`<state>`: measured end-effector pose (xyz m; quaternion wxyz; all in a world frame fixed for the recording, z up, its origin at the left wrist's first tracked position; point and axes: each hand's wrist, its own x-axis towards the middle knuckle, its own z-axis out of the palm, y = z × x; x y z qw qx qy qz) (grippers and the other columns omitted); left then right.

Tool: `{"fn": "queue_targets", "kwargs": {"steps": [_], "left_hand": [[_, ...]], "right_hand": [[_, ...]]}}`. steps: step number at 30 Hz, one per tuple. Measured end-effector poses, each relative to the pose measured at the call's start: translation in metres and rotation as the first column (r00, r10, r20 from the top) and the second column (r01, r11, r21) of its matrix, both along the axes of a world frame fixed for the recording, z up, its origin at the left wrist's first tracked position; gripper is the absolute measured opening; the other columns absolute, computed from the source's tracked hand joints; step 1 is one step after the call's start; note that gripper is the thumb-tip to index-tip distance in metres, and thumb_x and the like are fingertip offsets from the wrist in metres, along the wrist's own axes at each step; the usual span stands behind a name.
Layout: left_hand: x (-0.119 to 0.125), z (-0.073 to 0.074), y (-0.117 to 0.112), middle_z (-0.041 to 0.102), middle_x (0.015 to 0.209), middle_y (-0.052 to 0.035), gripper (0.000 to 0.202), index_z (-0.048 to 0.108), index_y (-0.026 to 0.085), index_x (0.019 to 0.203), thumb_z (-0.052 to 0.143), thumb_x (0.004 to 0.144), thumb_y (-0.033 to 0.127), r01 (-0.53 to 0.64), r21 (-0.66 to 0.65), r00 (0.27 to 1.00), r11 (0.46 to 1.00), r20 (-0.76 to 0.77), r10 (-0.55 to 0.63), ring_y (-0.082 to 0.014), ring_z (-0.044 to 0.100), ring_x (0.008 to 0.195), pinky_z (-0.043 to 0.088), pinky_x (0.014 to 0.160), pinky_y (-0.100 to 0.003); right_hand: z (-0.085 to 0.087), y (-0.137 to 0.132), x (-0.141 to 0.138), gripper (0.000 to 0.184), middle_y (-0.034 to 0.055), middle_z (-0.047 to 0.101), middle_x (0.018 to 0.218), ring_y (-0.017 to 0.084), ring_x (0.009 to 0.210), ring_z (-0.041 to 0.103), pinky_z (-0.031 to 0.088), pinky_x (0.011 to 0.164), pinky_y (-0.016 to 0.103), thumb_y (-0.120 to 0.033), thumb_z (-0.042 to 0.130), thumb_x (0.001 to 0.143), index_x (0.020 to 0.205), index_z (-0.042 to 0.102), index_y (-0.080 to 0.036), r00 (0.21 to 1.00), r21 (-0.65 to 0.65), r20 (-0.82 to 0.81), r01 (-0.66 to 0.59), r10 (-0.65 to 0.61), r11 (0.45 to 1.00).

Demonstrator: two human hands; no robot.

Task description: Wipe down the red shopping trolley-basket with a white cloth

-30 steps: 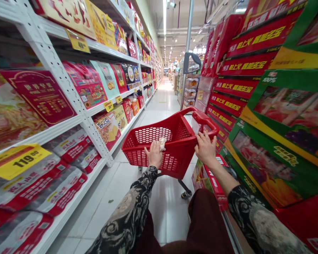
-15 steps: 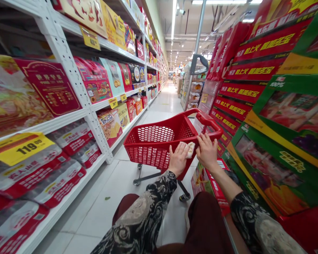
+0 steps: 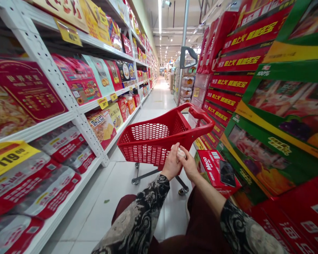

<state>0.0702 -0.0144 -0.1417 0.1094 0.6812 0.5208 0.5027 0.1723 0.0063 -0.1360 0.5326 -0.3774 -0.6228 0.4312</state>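
My left hand [image 3: 171, 164] and my right hand [image 3: 189, 165] meet in front of the side of a red shopping cart [image 3: 148, 143]. Between them is a crumpled white cloth [image 3: 180, 152], mostly covered by fingers. The fingers of both hands are curled around it. The cart has a perforated basket, a red handle at its right end and grey legs on wheels. Whether the hands touch its side I cannot tell.
On the left stands a white shelf rack [image 3: 92, 130] with boxed goods and bottle packs. Stacked red and green cartons [image 3: 257, 155] rise on the right. A black phone [image 3: 227, 173] lies on a red Meco box [image 3: 210, 165]. A metal pole [image 3: 184, 31] stands beyond the cart.
Both hands have drawn back from the cart and come together. My right hand has joined my left on the cloth, which is now bunched up. The view has turned slightly right.
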Motion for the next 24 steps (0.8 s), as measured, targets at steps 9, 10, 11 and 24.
{"fn": "queue_targets", "kwargs": {"steps": [9,10,11,24], "left_hand": [[0.002,0.011,-0.012,0.051,0.133,-0.0111,0.053,0.049,0.016,0.125,0.057,0.073,0.027,0.231,-0.186,0.742,0.955,0.668,-0.049,-0.0241,0.046,0.125,0.036,0.105,-0.038],[0.003,0.011,-0.011,0.059,0.123,-0.0101,0.045,0.054,0.015,0.118,0.057,0.075,0.028,0.304,-0.191,0.64,0.933,0.767,-0.051,-0.0227,0.054,0.115,0.042,0.099,-0.036],[0.003,0.011,-0.01,0.064,0.112,-0.009,0.039,0.058,0.015,0.112,0.059,0.075,0.029,0.358,-0.186,0.55,0.915,0.834,-0.045,-0.0209,0.059,0.105,0.045,0.093,-0.033],[0.004,0.012,-0.016,0.071,0.082,-0.0079,0.016,0.064,0.012,0.081,0.067,0.07,0.023,0.384,-0.208,0.152,0.9,0.975,0.16,-0.0185,0.066,0.09,0.048,0.09,-0.032]], "right_hand": [[0.007,0.0,0.005,0.04,0.0112,0.063,0.117,0.024,0.105,0.061,0.049,0.092,0.041,-0.027,0.057,0.067,0.106,0.06,-0.017,0.987,0.135,-0.038,0.163,-0.159,0.977],[0.006,-0.003,0.005,0.04,0.0116,0.061,0.121,0.025,0.111,0.057,0.046,0.096,0.042,-0.026,0.056,0.067,0.106,0.06,-0.017,0.986,0.176,-0.019,0.165,-0.164,0.971],[0.005,-0.005,0.004,0.04,0.0116,0.059,0.123,0.025,0.113,0.056,0.044,0.098,0.042,-0.026,0.055,0.069,0.107,0.06,-0.018,0.986,0.199,0.0,0.162,-0.165,0.967],[-0.006,-0.035,-0.001,0.049,0.0167,0.043,0.14,0.03,0.131,0.037,0.03,0.105,0.052,-0.023,0.046,0.084,0.131,0.047,-0.012,0.585,0.548,0.72,-0.15,-0.373,0.823]]}}
